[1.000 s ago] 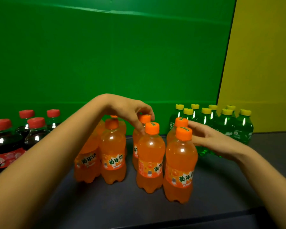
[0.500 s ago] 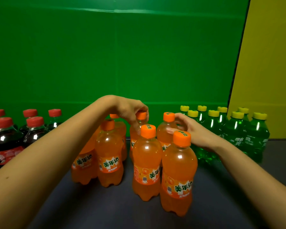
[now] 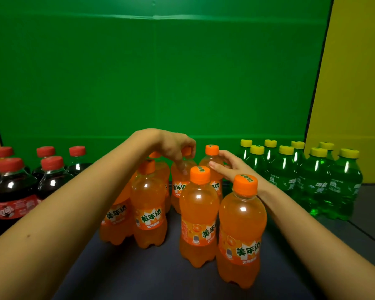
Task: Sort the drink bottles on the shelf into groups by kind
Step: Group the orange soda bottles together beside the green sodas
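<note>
**A:** Where are the bottles?

**B:** They all stand on the dark shelf. The orange bottles are bunched in the middle. The dark bottles with red caps are on the left. The green bottles with yellow caps are on the right, by the yellow wall.

**A:** What is the left hand doing?

**B:** The left hand reaches over the orange ones. Its grip is pinched on the cap of a back orange bottle.

**A:** And the right hand?

**B:** The right hand is beside the next back bottle. Its fingers curl loosely, and its fingertips touch that bottle's neck. It is not closed around it.

**A:** What is behind everything?

**B:** A big green wall.
</note>
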A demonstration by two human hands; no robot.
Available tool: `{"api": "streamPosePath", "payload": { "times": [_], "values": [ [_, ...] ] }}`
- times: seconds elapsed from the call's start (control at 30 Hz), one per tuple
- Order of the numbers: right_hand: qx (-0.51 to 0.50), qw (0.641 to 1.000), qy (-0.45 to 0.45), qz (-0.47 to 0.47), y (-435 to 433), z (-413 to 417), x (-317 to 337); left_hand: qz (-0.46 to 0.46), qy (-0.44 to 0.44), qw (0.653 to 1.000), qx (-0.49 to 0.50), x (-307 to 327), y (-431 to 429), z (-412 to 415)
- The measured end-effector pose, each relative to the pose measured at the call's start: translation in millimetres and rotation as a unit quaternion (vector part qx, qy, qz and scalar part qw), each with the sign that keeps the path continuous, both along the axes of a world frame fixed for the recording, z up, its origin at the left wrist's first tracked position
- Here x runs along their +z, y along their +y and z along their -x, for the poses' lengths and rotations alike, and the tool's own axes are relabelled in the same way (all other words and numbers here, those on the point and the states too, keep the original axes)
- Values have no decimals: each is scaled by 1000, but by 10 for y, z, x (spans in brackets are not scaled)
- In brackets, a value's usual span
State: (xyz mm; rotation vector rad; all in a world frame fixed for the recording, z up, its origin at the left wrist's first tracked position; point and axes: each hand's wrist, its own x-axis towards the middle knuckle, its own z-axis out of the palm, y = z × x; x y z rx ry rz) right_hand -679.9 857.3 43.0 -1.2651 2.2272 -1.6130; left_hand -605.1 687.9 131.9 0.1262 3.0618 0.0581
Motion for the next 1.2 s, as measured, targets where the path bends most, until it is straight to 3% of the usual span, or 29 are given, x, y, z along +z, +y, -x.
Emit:
{"api": "streamPosePath", "payload": {
  "times": [0.07, 0.13, 0.23, 0.3, 0.37, 0.43, 0.53, 0.6, 0.73, 1.2],
  "values": [
    [-6, 1000, -5, -15, 8, -41, 14, 14, 15, 1000, -7, -15, -24, -30],
    [-12, 999, 5, -51, 65, -132, 44, 11, 88, 996, -31, -32, -55, -99],
    [-66, 994, 60, -71, 272, -325, 73, -147, 239, 954, -101, -22, 0, -372],
    [-91, 994, 55, 1, 465, -507, 63, -251, 224, 932, -133, 13, 110, -630],
    [-40, 996, -21, 77, 649, -694, 32, -273, 151, 941, -133, 13, 203, -845],
    [32, 993, -73, 89, 763, -837, 1, -250, 84, 957, -118, -51, 238, -969],
    [66, 992, -93, 44, 882, -1024, -76, -144, 103, 977, -119, -171, 268, -1017],
    [78, 996, -51, -5, 909, -1146, -166, -114, 111, 979, -129, -228, 311, -1012],
    [36, 999, -4, -6, 900, -1206, -314, -103, 117, 978, -138, -275, 375, -1001],
    [-55, 998, 0, 9, 564, -758, -289, 57, 73, 995, -38, -102, 352, -683]
  ]
}}
